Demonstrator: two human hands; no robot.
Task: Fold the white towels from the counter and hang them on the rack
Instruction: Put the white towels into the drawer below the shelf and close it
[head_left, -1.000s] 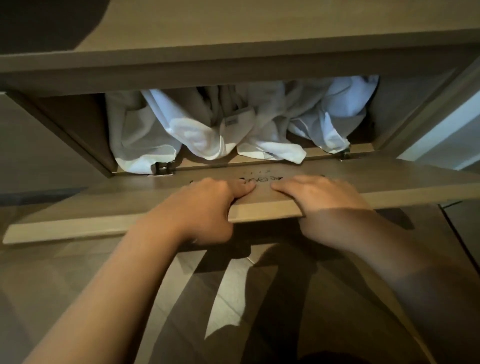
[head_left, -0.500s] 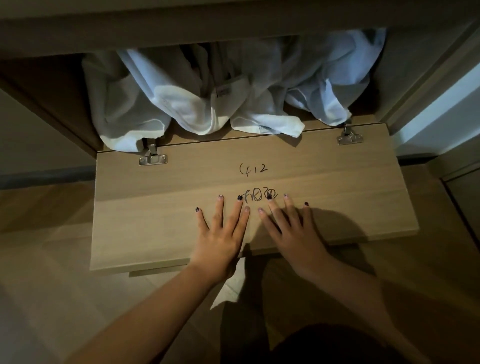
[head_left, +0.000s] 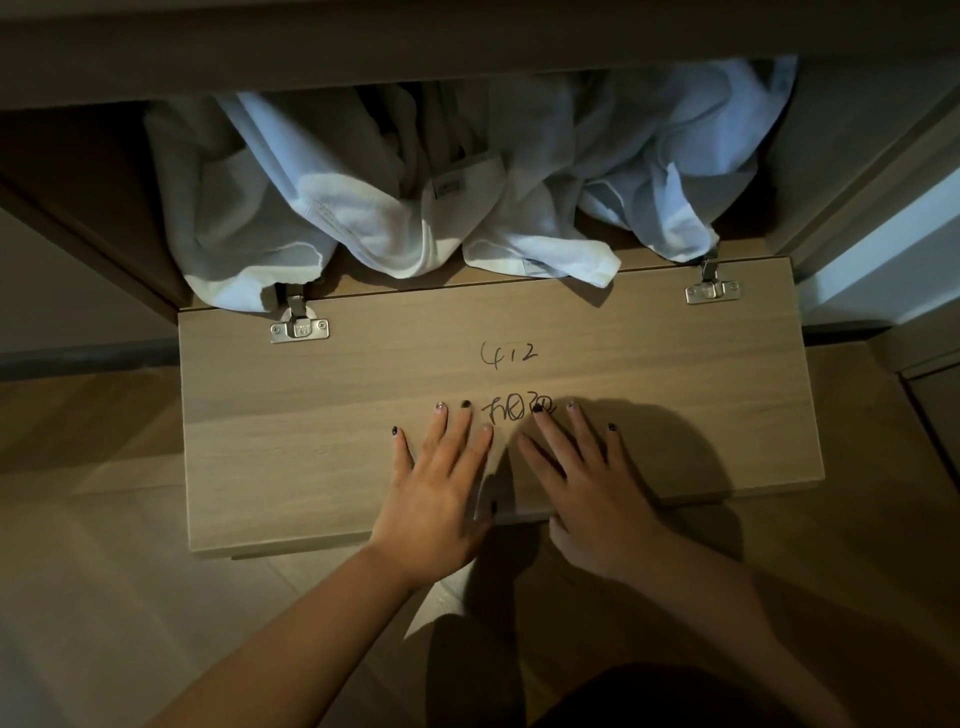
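Crumpled white towels fill a wooden cabinet opening, their hems spilling onto its front edge; their number is unclear. Two metal hinges hold the lowered flap door. The left hand and right hand press flat on it, fingers spread, gripping nothing.

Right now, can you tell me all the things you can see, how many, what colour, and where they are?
white towels: a crumpled heap, count cannot be told, white, inside the open compartment at the top.
flap door: one, light wood, folded down flat in front of the compartment, with black handwriting in its middle.
hinges: two, silver metal, at the door's back edge, left and right.
floor: light wood look, below the door.
left hand: one, fingers straight, flat on the door, dark polish on some nails.
right hand: one, fingers straight, flat on the door beside the left.
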